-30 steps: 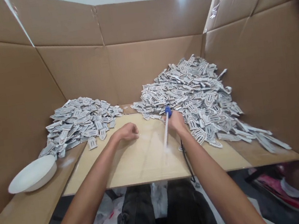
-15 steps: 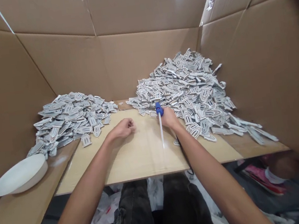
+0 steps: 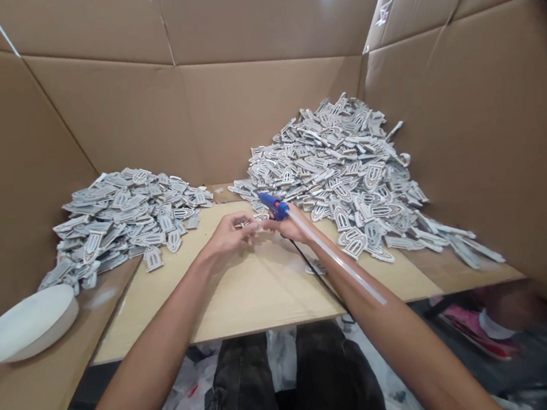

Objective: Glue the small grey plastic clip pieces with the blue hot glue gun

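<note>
My right hand point(image 3: 292, 226) grips a blue glue gun point(image 3: 273, 205) whose nozzle points left; a long clear glue stick point(image 3: 341, 260) trails back along my right forearm. My left hand point(image 3: 229, 233) is closed around a small grey piece point(image 3: 250, 222), holding it up to the gun's tip above the tan board point(image 3: 245, 296). The big heap of grey arch-shaped pieces point(image 3: 344, 169) lies just behind and right of my right hand. A smaller heap of the same pieces point(image 3: 124, 218) lies to the left of my left hand.
A white bowl point(image 3: 22, 327) sits at the left front on a cardboard ledge. Tall cardboard walls point(image 3: 150, 113) close in the back and both sides. The gun's black cord point(image 3: 318, 280) runs over the board's front edge. Loose pieces spill along the right ledge point(image 3: 460, 247).
My right hand swung the glue gun from upright, nozzle up, to nozzle pointing left. Both hands came together over the board, and my left hand now holds a small piece at the tip.
</note>
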`<state>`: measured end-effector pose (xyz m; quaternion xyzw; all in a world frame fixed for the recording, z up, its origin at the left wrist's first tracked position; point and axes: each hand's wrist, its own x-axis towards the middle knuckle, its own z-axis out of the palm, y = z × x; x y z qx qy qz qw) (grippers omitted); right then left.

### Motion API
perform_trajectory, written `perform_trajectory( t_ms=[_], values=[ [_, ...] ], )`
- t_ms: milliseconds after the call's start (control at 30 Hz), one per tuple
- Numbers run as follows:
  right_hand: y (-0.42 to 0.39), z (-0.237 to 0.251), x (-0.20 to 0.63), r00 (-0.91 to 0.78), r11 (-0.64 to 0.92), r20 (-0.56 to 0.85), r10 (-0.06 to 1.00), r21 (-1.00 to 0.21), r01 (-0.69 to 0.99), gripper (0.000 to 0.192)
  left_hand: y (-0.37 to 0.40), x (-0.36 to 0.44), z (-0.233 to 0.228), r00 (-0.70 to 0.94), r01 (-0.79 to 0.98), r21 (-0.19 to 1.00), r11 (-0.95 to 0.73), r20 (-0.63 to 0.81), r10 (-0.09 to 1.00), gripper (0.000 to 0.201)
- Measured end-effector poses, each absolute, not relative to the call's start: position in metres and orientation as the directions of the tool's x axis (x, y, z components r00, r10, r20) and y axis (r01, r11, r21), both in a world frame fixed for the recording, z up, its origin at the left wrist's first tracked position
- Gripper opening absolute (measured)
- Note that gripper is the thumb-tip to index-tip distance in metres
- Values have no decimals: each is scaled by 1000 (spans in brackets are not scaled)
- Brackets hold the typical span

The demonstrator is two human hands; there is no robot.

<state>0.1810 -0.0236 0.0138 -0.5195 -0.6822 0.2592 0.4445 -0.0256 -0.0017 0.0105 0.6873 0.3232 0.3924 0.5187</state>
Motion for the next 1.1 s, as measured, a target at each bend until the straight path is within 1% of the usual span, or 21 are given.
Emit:
perform_trajectory(
  t_ms=[100,200,267,333,467,533,667,700,800,833,933,1000,1100],
  values=[
    [-24,11,176,46,372,436,899,-814,447,44,3,-22,6,370,-12,973,-230,218,903,51],
    [-26,11,172,91,425,513,853,-786,449,47,9,-18,2,246,-56,969,-241,247,937,51],
    [-28,11,169,108,425,516,850,-791,440,47,10,-17,2,181,-75,961,-268,277,944,50],
    [-29,10,167,103,415,489,866,-819,396,47,8,-17,2,151,-58,953,-296,301,942,48],
    [-26,7,163,58,413,450,891,-857,309,41,6,-17,2,152,34,935,-353,344,927,41],
    [-23,6,163,77,415,453,888,-863,287,35,8,-18,2,180,-2,934,-357,352,918,44],
    [-19,6,165,150,409,455,878,-875,259,27,12,-17,0,248,-111,942,-317,335,909,57],
    [-18,6,165,160,410,456,875,-876,254,27,12,-16,0,248,-111,942,-317,335,909,57],
    [-18,7,166,169,415,462,871,-875,250,28,12,-15,0,253,-74,934,-349,356,899,43],
    [-18,7,166,172,416,464,869,-873,256,29,11,-15,-1,258,-59,932,-358,361,896,42],
    [-17,7,167,191,407,465,865,-871,277,28,10,-15,-1,220,4,932,-362,353,909,49],
    [-17,7,167,203,408,470,859,-868,283,26,10,-16,-1,187,28,936,-350,339,922,46],
    [-18,6,167,206,437,504,839,-849,297,24,11,-15,-2,189,3,948,-318,312,931,38]
  ],
)
